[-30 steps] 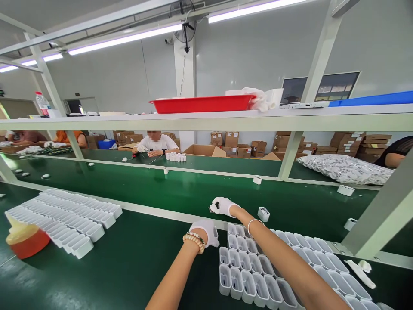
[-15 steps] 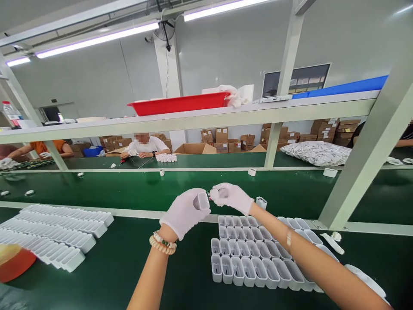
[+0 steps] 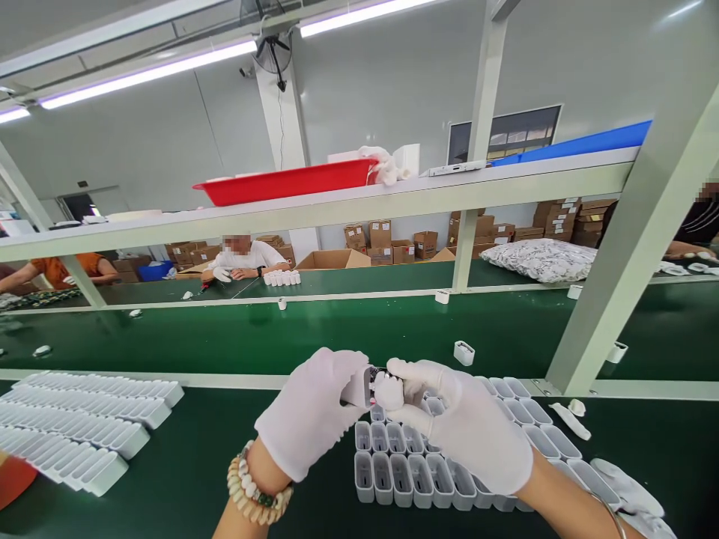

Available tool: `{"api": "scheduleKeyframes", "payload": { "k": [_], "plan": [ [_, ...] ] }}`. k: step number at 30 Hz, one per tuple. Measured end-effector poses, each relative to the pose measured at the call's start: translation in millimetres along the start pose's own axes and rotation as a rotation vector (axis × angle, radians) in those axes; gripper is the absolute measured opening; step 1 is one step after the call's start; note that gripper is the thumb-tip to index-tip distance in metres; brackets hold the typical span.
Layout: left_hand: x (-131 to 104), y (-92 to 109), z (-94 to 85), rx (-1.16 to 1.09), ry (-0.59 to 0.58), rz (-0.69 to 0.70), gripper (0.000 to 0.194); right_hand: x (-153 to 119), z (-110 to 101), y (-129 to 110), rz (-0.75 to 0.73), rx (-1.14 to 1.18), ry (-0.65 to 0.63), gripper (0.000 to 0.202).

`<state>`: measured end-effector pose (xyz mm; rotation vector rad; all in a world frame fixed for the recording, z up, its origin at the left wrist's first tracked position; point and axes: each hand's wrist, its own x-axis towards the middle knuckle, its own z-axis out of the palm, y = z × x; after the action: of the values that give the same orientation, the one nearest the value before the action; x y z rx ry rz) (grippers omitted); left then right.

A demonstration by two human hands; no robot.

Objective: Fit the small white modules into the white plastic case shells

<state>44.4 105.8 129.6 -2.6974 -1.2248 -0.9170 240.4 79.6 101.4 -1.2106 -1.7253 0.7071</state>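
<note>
My left hand [image 3: 317, 412], in a white glove, grips a small white case [image 3: 357, 388] with its opening turned to the right. Pinched in my gloved right hand [image 3: 460, 419] is a rounded white part [image 3: 388, 391] with dark and metallic bits on its left side. The part sits right at the mouth of the case; whether it has entered cannot be made out. Below and behind my right hand stand rows of open white cases [image 3: 401, 479], partly covered by that hand and forearm.
More rows of white cases [image 3: 84, 442] lie at the left, beside an orange-red round object [image 3: 14, 479]. Beyond the near rail, a green belt [image 3: 236, 340] carries scattered white pieces. A shelf [image 3: 314, 206] holds a red tray [image 3: 292, 182]. A person [image 3: 244, 258] works across the belt.
Both hands have come lower and nearer the camera, and the case and the rounded part have been brought together. The view has shifted slightly. White pieces on the belt have moved.
</note>
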Motion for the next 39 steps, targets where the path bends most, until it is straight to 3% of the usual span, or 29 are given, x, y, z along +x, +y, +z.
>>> {"api": "scheduleKeyframes", "payload": {
  "k": [7,10,16,18,20,22,23,25,34,39],
  "plan": [
    [0,4,-1.6,0.025,-0.015,0.008,0.019,-6,1,-6,-0.128,-0.370,-0.038,0.007],
    [0,7,-2.9,0.027,-0.038,0.007,0.022,-7,0,-10,-0.128,-0.451,-0.071,0.012],
    [-1,13,-2.4,0.017,-0.073,0.005,0.020,-7,2,-5,-0.168,-0.385,-0.136,0.014],
    [-2,13,-0.5,0.004,-0.073,-0.005,0.021,-7,6,2,-0.170,-0.325,-0.059,0.023],
    [-2,11,2.0,-0.015,-0.046,-0.029,0.024,-6,10,7,-0.209,-0.353,0.070,0.038],
    [-3,8,4.5,-0.045,0.004,-0.053,0.031,-7,12,8,-0.285,-0.489,0.128,0.018],
    [-4,7,5.6,-0.061,0.030,-0.059,0.034,-7,12,7,-0.326,-0.566,0.118,0.007],
    [-5,5,7.1,-0.089,0.074,-0.059,0.038,-8,12,2,-0.361,-0.658,0.077,0.011],
    [-4,1,13.0,-0.138,0.164,-0.007,0.036,-12,18,-10,-0.291,-0.606,-0.063,0.004],
    [-6,3,14.6,-0.183,0.183,0.008,0.039,-15,23,-10,-0.323,-0.617,-0.008,0.010]
  ]
}}
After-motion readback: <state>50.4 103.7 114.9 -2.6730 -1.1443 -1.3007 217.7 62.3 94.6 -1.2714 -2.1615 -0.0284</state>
